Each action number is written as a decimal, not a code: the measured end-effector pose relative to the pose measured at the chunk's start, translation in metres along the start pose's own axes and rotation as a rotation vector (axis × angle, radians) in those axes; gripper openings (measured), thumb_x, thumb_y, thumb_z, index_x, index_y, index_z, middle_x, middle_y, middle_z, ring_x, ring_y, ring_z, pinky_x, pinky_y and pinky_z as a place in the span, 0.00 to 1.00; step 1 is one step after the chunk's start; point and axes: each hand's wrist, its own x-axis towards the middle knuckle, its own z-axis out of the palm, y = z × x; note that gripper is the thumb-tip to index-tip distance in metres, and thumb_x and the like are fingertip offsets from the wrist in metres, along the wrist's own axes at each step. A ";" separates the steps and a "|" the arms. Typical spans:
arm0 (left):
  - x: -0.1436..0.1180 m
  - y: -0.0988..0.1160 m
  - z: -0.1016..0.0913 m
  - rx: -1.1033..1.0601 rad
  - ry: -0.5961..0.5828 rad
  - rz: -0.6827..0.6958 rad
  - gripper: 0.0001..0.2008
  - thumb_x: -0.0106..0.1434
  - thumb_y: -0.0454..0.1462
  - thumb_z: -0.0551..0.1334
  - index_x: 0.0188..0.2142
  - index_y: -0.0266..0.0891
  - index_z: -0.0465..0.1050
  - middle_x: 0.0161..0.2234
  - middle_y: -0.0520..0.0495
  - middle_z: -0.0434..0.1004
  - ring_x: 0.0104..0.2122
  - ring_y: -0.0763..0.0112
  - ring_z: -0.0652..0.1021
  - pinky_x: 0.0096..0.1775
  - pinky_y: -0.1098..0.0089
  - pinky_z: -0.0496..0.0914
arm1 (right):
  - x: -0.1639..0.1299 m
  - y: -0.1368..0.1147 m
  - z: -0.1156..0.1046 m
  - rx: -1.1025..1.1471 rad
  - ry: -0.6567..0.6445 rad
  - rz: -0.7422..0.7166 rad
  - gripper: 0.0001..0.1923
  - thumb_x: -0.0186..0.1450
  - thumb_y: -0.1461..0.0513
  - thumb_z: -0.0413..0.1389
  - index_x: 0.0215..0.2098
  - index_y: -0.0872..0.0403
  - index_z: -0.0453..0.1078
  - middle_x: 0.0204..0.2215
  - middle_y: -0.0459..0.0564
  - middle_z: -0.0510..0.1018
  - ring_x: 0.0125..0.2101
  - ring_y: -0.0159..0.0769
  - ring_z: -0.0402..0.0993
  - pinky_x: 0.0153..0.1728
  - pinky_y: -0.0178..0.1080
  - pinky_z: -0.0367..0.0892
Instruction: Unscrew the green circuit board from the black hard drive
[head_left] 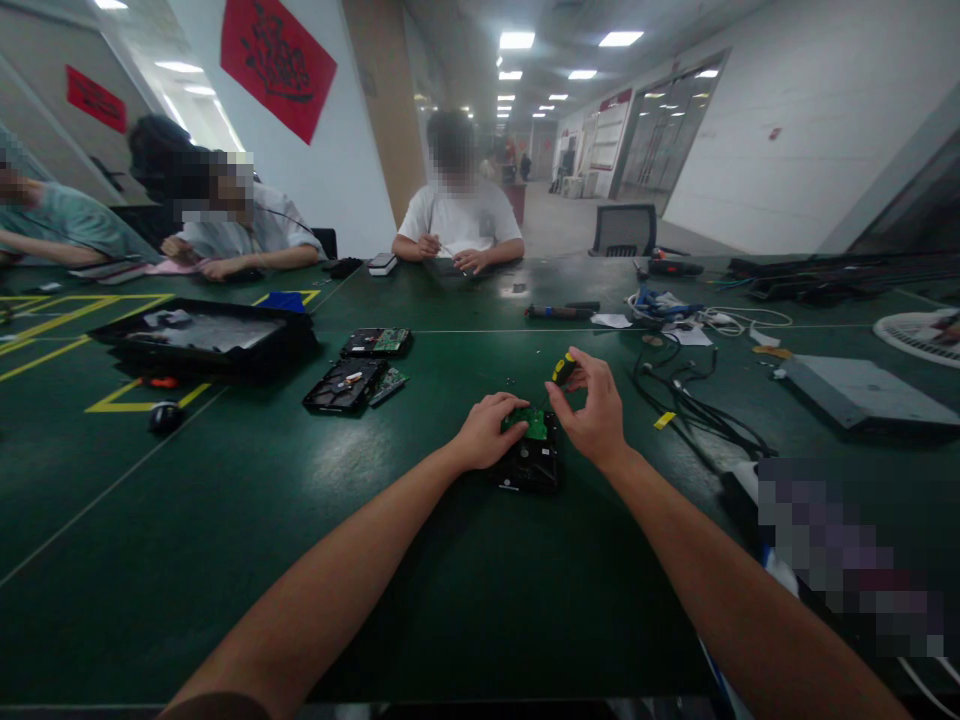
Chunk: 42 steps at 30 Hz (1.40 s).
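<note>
On the green bench before me, my left hand presses flat on a hard drive, my right hand pinches a yellow-handled screwdriver over it; a black tray holds flat parts

Both bare forearms reach forward from the bottom edge and converge toward the middle. The left hand lies palm down, fingers curled and pressed flat, wrist straight. The right hand is raised a little higher, wrist bent, thumb and fingertips pinched together in a closed grip. The hands sit close together without touching.
</note>
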 end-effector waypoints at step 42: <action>0.001 0.000 0.000 0.009 -0.008 -0.001 0.21 0.69 0.42 0.62 0.61 0.45 0.71 0.57 0.42 0.74 0.56 0.55 0.73 0.59 0.51 0.67 | -0.001 -0.001 0.001 -0.018 -0.019 0.018 0.35 0.68 0.60 0.59 0.70 0.47 0.53 0.53 0.57 0.72 0.41 0.43 0.77 0.42 0.52 0.80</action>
